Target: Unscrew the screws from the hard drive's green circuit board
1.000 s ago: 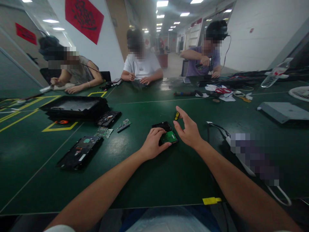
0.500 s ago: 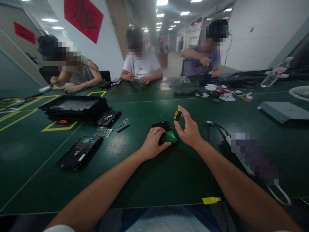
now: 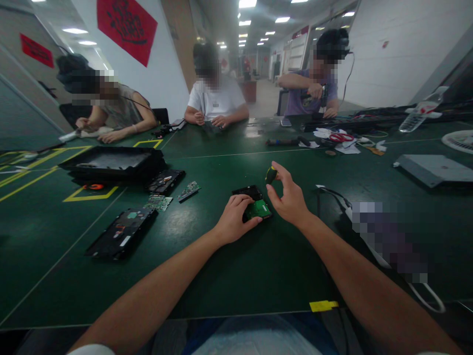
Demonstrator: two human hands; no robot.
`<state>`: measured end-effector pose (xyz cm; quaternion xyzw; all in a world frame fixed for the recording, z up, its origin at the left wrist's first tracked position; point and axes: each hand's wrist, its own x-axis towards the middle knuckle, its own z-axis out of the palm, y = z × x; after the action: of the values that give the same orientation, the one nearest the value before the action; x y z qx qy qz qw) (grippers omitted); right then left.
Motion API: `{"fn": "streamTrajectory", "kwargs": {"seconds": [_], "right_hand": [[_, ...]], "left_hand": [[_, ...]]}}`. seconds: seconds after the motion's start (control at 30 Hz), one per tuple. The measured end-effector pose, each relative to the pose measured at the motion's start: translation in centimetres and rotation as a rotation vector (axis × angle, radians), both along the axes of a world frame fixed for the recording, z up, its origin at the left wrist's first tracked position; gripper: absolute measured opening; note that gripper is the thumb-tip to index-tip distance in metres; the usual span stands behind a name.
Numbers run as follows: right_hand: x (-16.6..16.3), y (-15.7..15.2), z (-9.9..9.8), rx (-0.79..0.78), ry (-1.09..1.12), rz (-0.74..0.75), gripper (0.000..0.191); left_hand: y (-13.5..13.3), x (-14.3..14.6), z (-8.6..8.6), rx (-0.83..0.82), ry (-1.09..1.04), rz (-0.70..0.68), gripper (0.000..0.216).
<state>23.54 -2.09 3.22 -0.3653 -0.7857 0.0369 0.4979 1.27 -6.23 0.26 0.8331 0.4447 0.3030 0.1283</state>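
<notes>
Left hand point(image 3: 236, 220) clasps one black device point(image 3: 248, 191) with one green board point(image 3: 260, 209); right hand point(image 3: 290, 199) pinches one yellow-and-black tool point(image 3: 271, 175); three people point(image 3: 217, 101) face them.

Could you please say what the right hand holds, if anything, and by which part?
The right hand pinches a small tool by its yellow and black handle.

Light on Top, Blue Below

The left hand point(image 3: 236, 219) and right hand point(image 3: 288, 197) are bare, as are both forearms point(image 3: 185, 261). A white sleeve edge point(image 3: 92, 350) rounds the left arm; a pale, soft-looking top point(image 3: 254, 340) covers the front, with dark blue cloth point(image 3: 201, 335) showing either side.
</notes>
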Motion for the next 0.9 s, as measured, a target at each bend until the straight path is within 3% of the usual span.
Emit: {"fn": "streamTrajectory", "kwargs": {"seconds": [0.9], "right_hand": [[0.01, 0.05, -0.03, 0.040, 0.000, -0.034, 0.065]], "left_hand": [[-0.07, 0.03, -0.09, -0.008, -0.004, 0.018, 0.051]]}}
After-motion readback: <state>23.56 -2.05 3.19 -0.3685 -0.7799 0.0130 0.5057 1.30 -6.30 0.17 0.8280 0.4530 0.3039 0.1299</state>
